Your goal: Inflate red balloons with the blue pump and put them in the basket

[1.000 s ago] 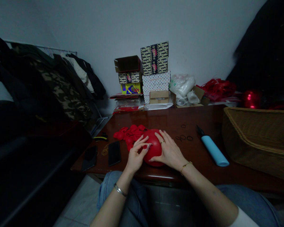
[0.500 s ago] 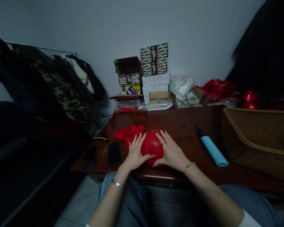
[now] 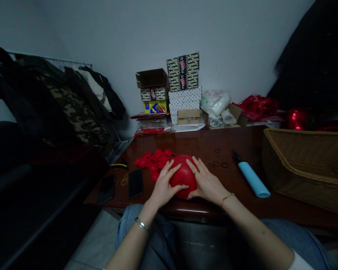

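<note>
Lying at lower centre-left, two dark phones (image 3: 135, 182) sit on the worktop (image 3: 231, 140) beside a heap of flat red balloons (image 3: 150, 159). The left hand (image 3: 163, 187), fingers spread, cups the left side of an inflated red balloon (image 3: 183, 174) resting near the worktop's front edge, and the right hand (image 3: 207, 183), likewise spread, presses its right side. The step in hand looks like steadying it between both palms. Any regrip calls for light, even pressure. Further right lie black rings (image 3: 218, 164), a blue pump (image 3: 252, 179) and a wicker basket (image 3: 307, 165).

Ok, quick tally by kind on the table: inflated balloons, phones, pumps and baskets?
Inflated red balloon: 1
Phones: 2
Blue pump: 1
Wicker basket: 1
Total: 5
</note>
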Motion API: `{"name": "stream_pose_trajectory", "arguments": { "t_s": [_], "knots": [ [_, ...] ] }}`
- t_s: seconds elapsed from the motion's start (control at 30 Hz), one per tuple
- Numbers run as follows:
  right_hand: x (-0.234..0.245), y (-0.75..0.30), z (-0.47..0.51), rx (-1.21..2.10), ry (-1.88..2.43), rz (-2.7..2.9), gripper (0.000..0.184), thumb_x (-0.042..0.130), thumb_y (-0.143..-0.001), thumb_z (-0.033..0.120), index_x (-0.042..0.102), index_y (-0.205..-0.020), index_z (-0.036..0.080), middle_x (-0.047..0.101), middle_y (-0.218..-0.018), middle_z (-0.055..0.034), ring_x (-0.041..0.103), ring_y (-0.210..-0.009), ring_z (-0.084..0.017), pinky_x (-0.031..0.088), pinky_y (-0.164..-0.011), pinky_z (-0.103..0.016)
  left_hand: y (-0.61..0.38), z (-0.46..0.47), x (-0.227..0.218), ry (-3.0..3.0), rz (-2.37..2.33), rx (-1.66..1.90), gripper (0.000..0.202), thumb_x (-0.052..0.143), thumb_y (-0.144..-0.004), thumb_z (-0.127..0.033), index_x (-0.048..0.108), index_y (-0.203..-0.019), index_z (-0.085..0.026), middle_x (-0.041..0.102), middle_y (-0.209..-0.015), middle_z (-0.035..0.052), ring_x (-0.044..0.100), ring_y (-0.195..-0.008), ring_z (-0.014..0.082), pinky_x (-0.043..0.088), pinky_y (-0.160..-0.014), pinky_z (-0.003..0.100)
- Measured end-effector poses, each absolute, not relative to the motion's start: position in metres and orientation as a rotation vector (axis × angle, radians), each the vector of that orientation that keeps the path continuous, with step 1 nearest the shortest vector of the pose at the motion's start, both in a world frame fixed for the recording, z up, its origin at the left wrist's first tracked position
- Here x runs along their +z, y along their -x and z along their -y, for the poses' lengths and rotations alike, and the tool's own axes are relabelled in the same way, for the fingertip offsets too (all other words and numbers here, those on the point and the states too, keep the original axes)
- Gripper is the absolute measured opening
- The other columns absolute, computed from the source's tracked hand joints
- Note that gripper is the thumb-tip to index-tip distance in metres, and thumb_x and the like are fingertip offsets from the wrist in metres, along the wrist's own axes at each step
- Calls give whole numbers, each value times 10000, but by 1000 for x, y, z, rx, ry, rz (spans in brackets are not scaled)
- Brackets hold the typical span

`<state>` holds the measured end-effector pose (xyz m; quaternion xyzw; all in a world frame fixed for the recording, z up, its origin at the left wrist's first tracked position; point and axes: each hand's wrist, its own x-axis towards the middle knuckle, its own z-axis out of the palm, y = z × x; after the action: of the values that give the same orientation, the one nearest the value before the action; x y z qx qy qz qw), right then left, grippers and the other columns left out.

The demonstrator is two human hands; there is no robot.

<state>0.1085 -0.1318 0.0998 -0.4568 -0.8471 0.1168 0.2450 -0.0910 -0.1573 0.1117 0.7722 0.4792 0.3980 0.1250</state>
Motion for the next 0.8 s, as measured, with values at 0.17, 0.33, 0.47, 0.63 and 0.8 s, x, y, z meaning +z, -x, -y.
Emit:
{"name": "stream_pose_trajectory", "arguments": {
  "t_s": [0.17,0.33,0.47,0.63,0.8],
  "knots": [
    [102,-109,135,286,1262,2314,1272,799,-459,459,10,-1440,282,56,-1519,-111,28,-1376,-326,339,-992,-568,81,158,97,-2177,-1290,1452,258,620,-780,-242,669,-1033,-244,569,-1246,84,419,-1255,241,320,-1043,505],
    [105,-108,135,307,1268,2303,1236,794,-466,463,54,-1439,285,79,-1517,-109,44,-1376,-323,338,-994,-566,80,158,97,-1923,-1305,1553,151,546,-835,-263,668,-879,-186,628,-1154,105,486,-1197,234,335,-1031,493],
    [107,-105,135,318,1269,2281,1179,777,-495,469,91,-1437,289,113,-1512,-111,65,-1374,-326,338,-993,-567,80,155,100,-1765,-1306,1551,188,502,-864,-302,641,-893,-178,612,-1183,112,481,-1203,220,342,-1031,457],
    [107,-103,135,332,1289,2291,1229,792,-455,479,89,-1440,265,95,-1514,-115,45,-1374,-328,347,-995,-549,82,154,101,-1770,-1282,1506,196,535,-845,-320,668,-870,-179,612,-1183,107,449,-1230,224,303,-1052,462],
    [108,-103,134,341,1309,2290,1227,784,-471,483,63,-1441,271,79,-1518,-103,40,-1377,-317,348,-997,-542,89,154,104,-1805,-1262,1442,253,574,-817,-324,665,-1012,-192,578,-1232,109,413,-1258,225,270,-1070,453]
  ]
}}
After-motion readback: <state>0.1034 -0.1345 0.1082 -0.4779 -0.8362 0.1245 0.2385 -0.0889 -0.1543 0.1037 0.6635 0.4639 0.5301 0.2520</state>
